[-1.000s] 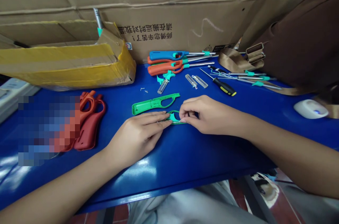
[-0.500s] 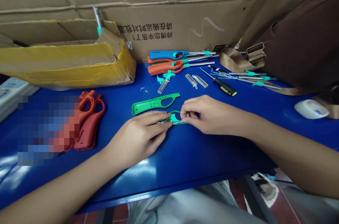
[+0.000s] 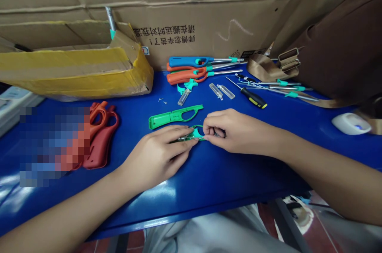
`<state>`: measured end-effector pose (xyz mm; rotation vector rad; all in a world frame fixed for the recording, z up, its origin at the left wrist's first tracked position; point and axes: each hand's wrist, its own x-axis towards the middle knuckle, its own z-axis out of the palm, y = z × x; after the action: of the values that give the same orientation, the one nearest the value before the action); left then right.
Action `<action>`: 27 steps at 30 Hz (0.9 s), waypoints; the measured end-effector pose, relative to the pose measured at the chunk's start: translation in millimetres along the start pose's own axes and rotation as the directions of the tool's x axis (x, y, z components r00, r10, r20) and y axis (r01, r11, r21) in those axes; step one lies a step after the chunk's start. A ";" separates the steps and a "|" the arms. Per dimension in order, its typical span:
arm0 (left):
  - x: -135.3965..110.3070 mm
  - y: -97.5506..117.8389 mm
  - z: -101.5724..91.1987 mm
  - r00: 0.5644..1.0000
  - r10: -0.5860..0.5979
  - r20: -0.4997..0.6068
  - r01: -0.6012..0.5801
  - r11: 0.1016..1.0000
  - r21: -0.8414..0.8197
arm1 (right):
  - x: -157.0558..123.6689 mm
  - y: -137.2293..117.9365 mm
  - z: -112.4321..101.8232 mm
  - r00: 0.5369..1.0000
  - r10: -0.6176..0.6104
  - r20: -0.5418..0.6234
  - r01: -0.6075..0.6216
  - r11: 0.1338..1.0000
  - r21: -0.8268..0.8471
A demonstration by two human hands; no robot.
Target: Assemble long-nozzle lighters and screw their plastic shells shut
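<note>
On the blue table my left hand presses its fingers down on a green lighter half-shell that lies between both hands. My right hand pinches the right end of that same shell, fingers closed around a small part I cannot make out. A second green lighter shell lies just behind my left hand, untouched.
Finished blue and orange lighters lie at the back. Clear tubes, a black-and-yellow screwdriver and metal nozzles lie to the right. Red shells sit left. A yellow-taped carton and a white device flank the space.
My right hand's fingers have closed tighter on the shell's right end, and my left fingertips have slid slightly right along it. The shell has barely shifted.
</note>
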<state>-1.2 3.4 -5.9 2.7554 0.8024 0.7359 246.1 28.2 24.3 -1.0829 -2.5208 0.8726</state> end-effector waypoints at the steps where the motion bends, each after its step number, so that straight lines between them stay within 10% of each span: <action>1: 0.0 0.1 0.2 1.000 -0.003 0.004 0.003 1.000 0.001 | 0.1 0.6 0.1 1.000 -0.009 -0.004 0.009 1.000 -0.001; 27: -0.8 1.6 2.3 1.000 0.004 -0.017 -0.004 1.000 -0.002 | 0.6 -1.5 1.6 1.000 0.026 0.016 -0.026 0.999 -0.045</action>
<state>0.1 1.5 -7.7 2.7532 0.7991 0.7621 244.2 27.1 24.0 -1.1289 -2.5570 0.8397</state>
